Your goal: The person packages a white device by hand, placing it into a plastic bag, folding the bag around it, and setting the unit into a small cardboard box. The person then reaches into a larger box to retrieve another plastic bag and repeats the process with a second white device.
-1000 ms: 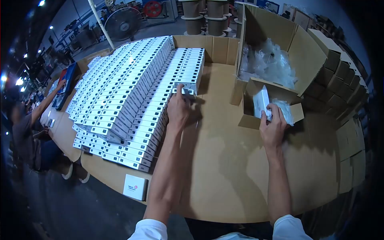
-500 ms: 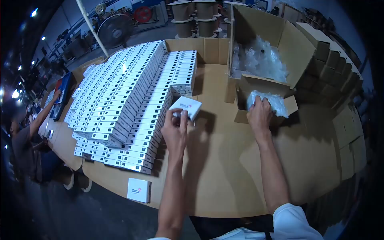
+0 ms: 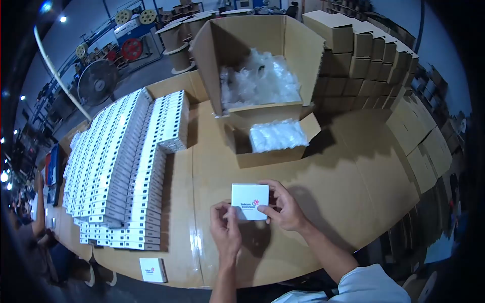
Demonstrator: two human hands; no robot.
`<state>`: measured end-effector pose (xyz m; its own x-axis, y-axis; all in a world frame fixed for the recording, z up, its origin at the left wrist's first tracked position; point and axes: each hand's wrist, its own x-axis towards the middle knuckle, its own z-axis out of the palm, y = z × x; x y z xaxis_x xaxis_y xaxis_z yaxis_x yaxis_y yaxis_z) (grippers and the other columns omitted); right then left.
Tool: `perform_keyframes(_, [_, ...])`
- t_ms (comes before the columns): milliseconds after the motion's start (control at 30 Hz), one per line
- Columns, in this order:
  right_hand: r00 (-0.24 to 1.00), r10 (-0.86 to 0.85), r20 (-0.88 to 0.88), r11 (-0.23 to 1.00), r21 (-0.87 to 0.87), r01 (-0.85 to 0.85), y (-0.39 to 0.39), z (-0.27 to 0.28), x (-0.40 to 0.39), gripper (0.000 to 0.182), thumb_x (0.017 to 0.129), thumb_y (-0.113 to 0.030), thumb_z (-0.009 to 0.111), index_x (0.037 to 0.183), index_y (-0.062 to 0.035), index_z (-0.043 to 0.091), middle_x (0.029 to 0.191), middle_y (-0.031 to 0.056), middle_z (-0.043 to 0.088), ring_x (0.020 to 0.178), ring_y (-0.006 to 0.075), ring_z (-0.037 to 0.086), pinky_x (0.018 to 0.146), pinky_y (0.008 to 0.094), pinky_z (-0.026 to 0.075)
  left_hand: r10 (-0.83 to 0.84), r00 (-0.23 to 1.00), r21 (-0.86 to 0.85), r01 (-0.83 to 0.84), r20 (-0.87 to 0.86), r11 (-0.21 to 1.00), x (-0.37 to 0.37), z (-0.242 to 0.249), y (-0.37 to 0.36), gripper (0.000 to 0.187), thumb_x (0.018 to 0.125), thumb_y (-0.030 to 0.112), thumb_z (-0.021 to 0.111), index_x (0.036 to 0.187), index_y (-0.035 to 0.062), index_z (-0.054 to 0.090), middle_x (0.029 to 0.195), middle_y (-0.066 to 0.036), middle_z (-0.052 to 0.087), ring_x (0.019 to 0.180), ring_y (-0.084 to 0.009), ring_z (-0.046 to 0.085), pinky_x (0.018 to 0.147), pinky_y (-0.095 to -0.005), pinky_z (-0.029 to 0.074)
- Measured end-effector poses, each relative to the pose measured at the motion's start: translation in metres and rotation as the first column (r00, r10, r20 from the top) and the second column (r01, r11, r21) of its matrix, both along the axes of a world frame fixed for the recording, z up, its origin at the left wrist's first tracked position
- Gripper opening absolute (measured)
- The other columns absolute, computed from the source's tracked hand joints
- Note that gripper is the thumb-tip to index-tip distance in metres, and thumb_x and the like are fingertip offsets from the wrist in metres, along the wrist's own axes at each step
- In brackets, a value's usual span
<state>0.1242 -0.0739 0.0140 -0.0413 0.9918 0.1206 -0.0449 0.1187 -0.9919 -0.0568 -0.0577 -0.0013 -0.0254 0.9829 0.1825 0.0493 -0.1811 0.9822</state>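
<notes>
A small white box [image 3: 246,196] with a red logo and dark print is held up over the cardboard-covered table. My left hand [image 3: 226,230] grips its lower left edge, and my right hand [image 3: 286,208] holds its right side with the thumb on the front. Beyond my hands stands an open cardboard carton [image 3: 270,159], bubble wrap [image 3: 279,135] filling its top. Another white box [image 3: 152,270] of the same kind lies by itself near the table's front left edge.
Long stacked rows of white boxes [image 3: 108,166] cover the table's left side. A large open carton [image 3: 207,76] full of clear plastic bags [image 3: 262,78] stands behind the small carton. Brown cartons [image 3: 353,65] are piled at the right. A co-worker [image 3: 38,217] is at the far left.
My left hand has brought the white box from beside the stacks toward me. My right hand has let go of the bubble wrap in the carton and taken hold of the box. The view has turned right.
</notes>
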Motion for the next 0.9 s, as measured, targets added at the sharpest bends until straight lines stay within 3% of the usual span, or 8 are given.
perform_keyframes(67, [0.999,0.002,-0.05,0.997,-0.079,-0.006,-0.002,-0.001,0.026,0.059,0.092,-0.002,0.069,0.143,-0.0058,0.039,0.113,0.0104,0.061,0.09,0.014,0.065,0.061,0.0238,0.056,0.113,0.957,0.251,-0.044,-0.268,0.967,0.006,0.022,0.03,0.014,0.097,0.011,0.063,0.094,-0.0023,0.062,0.101,-0.015,0.064,0.088,-0.0252,0.064,0.071,-0.0339,0.05])
perform_keyframes(100, [0.999,-0.037,0.008,0.997,-0.06,0.038,-0.002,-0.009,0.035,0.056,0.091,-0.001,0.07,0.14,-0.0098,0.044,0.114,0.0109,0.062,0.087,0.0154,0.067,0.063,0.0279,0.059,0.188,0.901,0.393,-0.02,-0.392,0.919,0.016,0.048,0.047,0.013,0.098,0.009,0.059,0.092,-0.0023,0.062,0.093,-0.01,0.062,0.082,-0.0199,0.059,0.075,-0.0319,0.047])
perform_keyframes(267, [0.895,-0.319,0.311,0.925,0.309,0.222,-0.005,-0.045,0.05,0.054,0.088,-0.005,0.072,0.137,-0.0128,0.05,0.114,0.0185,0.065,0.087,0.028,0.072,0.069,0.0359,0.062,0.154,0.846,0.642,0.255,-0.51,0.723,0.108,0.138,0.184,0.02,0.087,0.016,0.076,0.094,-0.0008,0.067,0.084,-0.013,0.069,0.075,-0.0245,0.065,0.071,-0.0358,0.052])
perform_keyframes(467, [0.804,-0.393,0.445,0.852,0.504,0.138,0.0,-0.057,0.06,0.035,0.084,0.001,0.071,0.116,-0.014,0.069,0.102,0.021,0.063,0.088,0.0339,0.068,0.072,0.0386,0.058,0.211,0.575,0.457,0.324,-0.79,0.828,0.207,0.116,0.346,0.04,0.08,0.028,0.083,0.101,-0.003,0.071,0.091,-0.022,0.072,0.086,-0.0296,0.072,0.077,-0.0375,0.055])
perform_keyframes(567, [0.855,-0.352,0.381,0.852,0.509,0.124,0.004,-0.055,0.062,0.031,0.082,0.006,0.07,0.108,-0.0115,0.073,0.092,0.0159,0.058,0.079,0.0292,0.063,0.067,0.0376,0.054,-0.046,0.542,0.201,0.388,-0.839,0.899,0.215,0.105,0.392,0.04,0.08,0.028,0.081,0.096,-0.0064,0.069,0.083,-0.022,0.071,0.079,-0.0263,0.071,0.072,-0.039,0.056])
perform_keyframes(667, [0.845,-0.373,0.384,0.859,0.488,0.158,0.003,-0.055,0.059,0.03,0.08,0.004,0.074,0.105,-0.0124,0.074,0.104,0.019,0.063,0.083,0.0304,0.066,0.071,0.0376,0.056,-0.026,0.702,0.292,0.329,-0.711,0.898,0.207,0.117,0.39,0.03,0.085,0.022,0.076,0.092,-0.0064,0.067,0.079,-0.017,0.069,0.074,-0.0206,0.067,0.065,-0.0384,0.055])
perform_keyframes(700, [0.838,-0.384,0.388,0.853,0.497,0.16,0.003,-0.054,0.058,0.03,0.08,0.004,0.073,0.105,-0.012,0.073,0.101,0.0179,0.062,0.082,0.0302,0.065,0.07,0.0375,0.056,-0.199,0.818,0.144,0.322,-0.539,0.936,0.204,0.126,0.374,0.021,0.088,0.016,0.071,0.093,-0.0044,0.065,0.082,-0.009,0.065,0.072,-0.0155,0.062,0.063,-0.036,0.052])
perform_keyframes(900, [0.819,-0.431,0.38,0.834,0.515,0.2,0.001,-0.051,0.06,0.03,0.079,0.003,0.07,0.105,-0.0121,0.073,0.096,0.016,0.059,0.083,0.0318,0.064,0.069,0.0387,0.055,-0.464,0.868,0.064,0.48,-0.176,0.875,0.159,0.147,0.353,0.019,0.095,0.012,0.068,0.107,-0.001,0.062,0.093,-0.005,0.065,0.083,-0.0122,0.062,0.073,-0.0294,0.052])
